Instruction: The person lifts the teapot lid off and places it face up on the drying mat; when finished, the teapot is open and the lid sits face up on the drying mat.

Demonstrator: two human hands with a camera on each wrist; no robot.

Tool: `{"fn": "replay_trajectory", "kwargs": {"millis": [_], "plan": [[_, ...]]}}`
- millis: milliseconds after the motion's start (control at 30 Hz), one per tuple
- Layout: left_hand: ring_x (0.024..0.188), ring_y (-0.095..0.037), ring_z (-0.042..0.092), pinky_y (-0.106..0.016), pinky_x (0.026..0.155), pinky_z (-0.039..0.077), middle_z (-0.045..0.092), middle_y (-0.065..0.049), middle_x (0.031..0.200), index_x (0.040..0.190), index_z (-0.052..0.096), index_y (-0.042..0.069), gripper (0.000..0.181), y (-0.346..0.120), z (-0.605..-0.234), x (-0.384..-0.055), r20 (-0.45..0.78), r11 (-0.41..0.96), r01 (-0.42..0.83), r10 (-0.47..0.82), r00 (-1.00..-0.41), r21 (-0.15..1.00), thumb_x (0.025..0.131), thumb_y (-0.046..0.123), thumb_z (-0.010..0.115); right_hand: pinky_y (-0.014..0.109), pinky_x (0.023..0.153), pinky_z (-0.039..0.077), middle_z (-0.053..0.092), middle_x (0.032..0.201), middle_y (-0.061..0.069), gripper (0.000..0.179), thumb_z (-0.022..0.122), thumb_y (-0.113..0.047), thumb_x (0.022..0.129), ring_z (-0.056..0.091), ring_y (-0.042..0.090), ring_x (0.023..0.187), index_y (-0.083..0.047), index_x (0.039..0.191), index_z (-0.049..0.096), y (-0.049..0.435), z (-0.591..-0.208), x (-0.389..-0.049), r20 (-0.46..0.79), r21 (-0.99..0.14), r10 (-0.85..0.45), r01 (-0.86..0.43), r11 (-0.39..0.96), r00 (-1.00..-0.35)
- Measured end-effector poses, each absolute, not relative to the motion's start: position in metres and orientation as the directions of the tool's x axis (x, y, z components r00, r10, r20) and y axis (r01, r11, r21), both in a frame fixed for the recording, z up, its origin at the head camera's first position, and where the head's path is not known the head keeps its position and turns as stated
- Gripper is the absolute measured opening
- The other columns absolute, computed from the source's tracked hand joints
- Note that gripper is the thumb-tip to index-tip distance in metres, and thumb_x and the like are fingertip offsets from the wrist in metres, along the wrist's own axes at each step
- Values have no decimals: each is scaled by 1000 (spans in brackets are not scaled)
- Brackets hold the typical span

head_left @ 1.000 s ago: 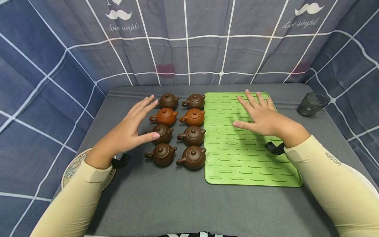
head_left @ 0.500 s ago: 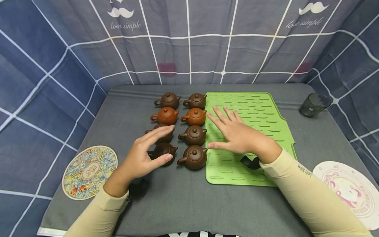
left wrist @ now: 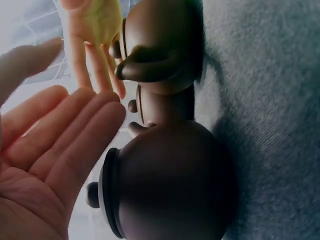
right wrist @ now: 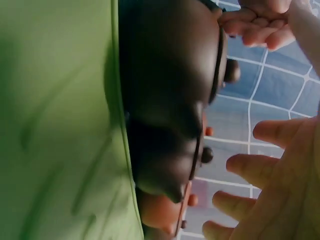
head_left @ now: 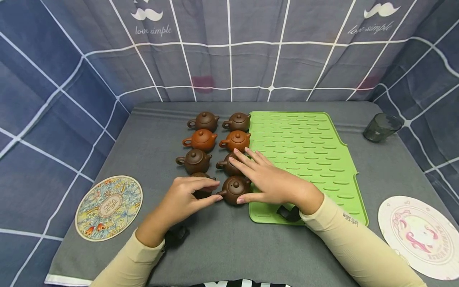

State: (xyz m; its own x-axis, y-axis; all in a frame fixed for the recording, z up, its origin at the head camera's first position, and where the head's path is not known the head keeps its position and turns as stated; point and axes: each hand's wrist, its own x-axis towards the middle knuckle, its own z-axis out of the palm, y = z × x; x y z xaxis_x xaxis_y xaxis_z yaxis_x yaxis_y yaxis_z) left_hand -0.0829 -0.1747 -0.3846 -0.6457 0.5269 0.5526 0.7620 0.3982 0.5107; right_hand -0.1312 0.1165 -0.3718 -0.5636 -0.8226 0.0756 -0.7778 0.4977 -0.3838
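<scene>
Presently, head view first. Left hand (head_left: 188,199) low over the front left teapot (head_left: 202,194), fingers straight and together, thumb apart, its tip just beside the handle of the front right teapot (head_left: 236,191). Right hand (head_left: 274,185) spread, reaching across the green ridged mat (head_left: 308,163), over the spout side of that same pot and partly over the second-row right teapot (head_left: 226,166). Front right teapot upright on the grey cloth (head_left: 222,243), lid on, handle to the left, spout at the left edge of the mat. Judged step: taking this pot between both hands. Best done low on the belly, with even pressure from both sides, rather than by spout or handle alone.

Left wrist view: straight fingers close beside the lid of the front left teapot; no pinch seen. Cannot tell contact with the handle farther on. Advisable: keep knuckles clear of the neighbouring knob and spout; lids possibly loose, so easily nudged.

Right wrist view: fingers spread and nearly straight, no hold seen, background showing between hand and lids. Nearest dark pot just beside the mat, spout jutting toward the mat side; farther along, an orange-brown teapot (right wrist: 157,210). Advisable: lower fingers past the spout, not onto it; hold off the second-row pot; keep the lid level, perhaps with one light fingertip on the knob.
</scene>
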Motion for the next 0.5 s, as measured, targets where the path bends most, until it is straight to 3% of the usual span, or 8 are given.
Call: {"fn": "replay_trajectory", "kwargs": {"millis": [300,500], "plan": [[78,-17,74,-34,67,60,78,-8,96,109,82,-1,34,-169,-392,-79,436,510,741,601,-671,437,83,17,93,51,122,23,31,167,19,79,70,-39,103,20,41,155,-3,164,35,110,-383,-121,211,-359,-865,-859,364,-454],[79,-16,74,-37,69,59,78,-7,95,108,82,1,25,-164,-395,-78,366,573,717,618,-696,397,89,16,88,47,120,30,50,156,20,52,70,-18,105,40,37,147,2,150,55,110,-390,-119,315,-370,-854,-882,292,-415]]}}
